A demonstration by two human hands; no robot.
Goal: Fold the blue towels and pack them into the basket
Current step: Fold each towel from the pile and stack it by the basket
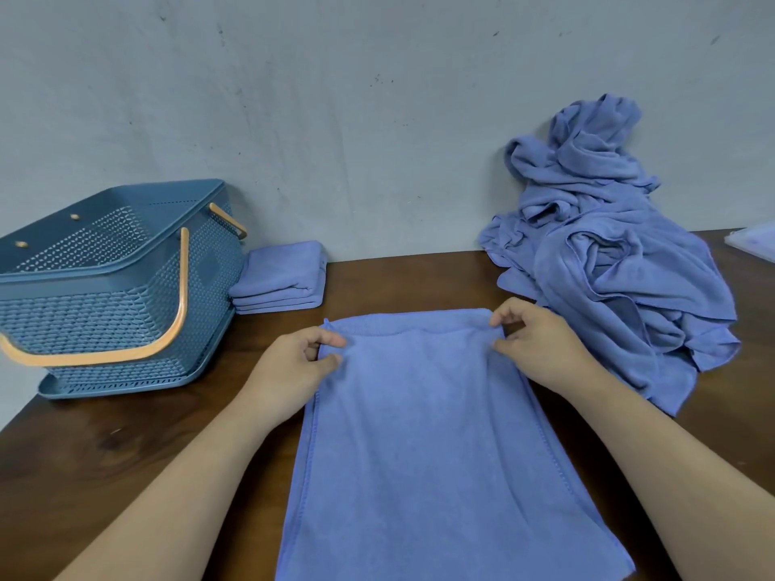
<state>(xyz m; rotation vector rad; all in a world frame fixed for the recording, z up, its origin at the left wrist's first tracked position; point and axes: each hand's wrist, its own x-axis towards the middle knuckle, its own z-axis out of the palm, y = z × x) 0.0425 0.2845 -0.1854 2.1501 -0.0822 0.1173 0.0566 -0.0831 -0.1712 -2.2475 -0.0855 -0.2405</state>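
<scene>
A blue towel (423,438) lies spread on the brown table in front of me, long side running away from me. My left hand (293,366) pinches its far left corner and my right hand (541,341) pinches its far right corner. A blue plastic basket (113,287) with orange handles stands at the left, with no towel visible inside it. Beside it lies a small stack of folded blue towels (281,278). A heap of crumpled blue towels (608,253) leans against the wall at the right.
The brown wooden table (126,454) ends at a grey wall behind. A pale flat object (755,241) pokes in at the far right edge. Bare tabletop shows between the basket and the spread towel.
</scene>
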